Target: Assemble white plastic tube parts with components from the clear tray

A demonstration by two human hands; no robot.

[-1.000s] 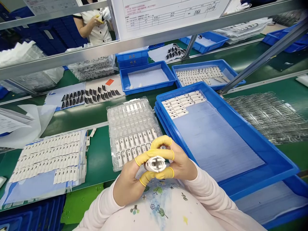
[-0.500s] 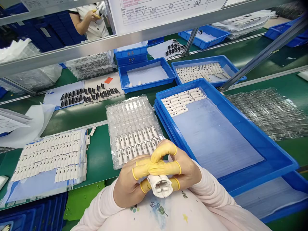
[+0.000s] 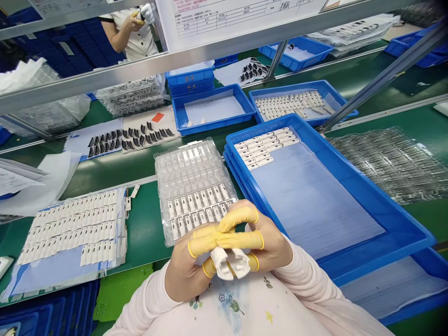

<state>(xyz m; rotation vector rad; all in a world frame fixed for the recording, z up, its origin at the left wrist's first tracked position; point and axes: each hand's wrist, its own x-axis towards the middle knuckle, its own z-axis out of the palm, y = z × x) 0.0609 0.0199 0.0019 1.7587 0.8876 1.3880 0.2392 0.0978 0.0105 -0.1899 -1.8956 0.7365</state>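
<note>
Close to my chest, my left hand (image 3: 185,263) and my right hand (image 3: 271,242) meet, both wearing yellow finger cots. Two curved white plastic shell halves (image 3: 220,264) are held between them, open ends towards me, with a gap between the halves. My left fingers grip the left half; the right half (image 3: 241,263) is in my right fingers. The fingers cover the far ends of both. Just beyond my hands lies a clear blister tray (image 3: 191,175), its nearer rows filled with white plastic shells (image 3: 198,198).
More white shells (image 3: 70,224) lie in rows on sheets at left. A large blue tray (image 3: 350,200), partly filled with shells, stands at right. Curved black parts (image 3: 105,140) sit behind the blister tray. A metal rail (image 3: 210,53) crosses above; a co-worker (image 3: 135,35) stands beyond it.
The white casing between my hands has parted from one closed ring into two halves with a gap. My fingers have shifted slightly; the trays have not moved.
</note>
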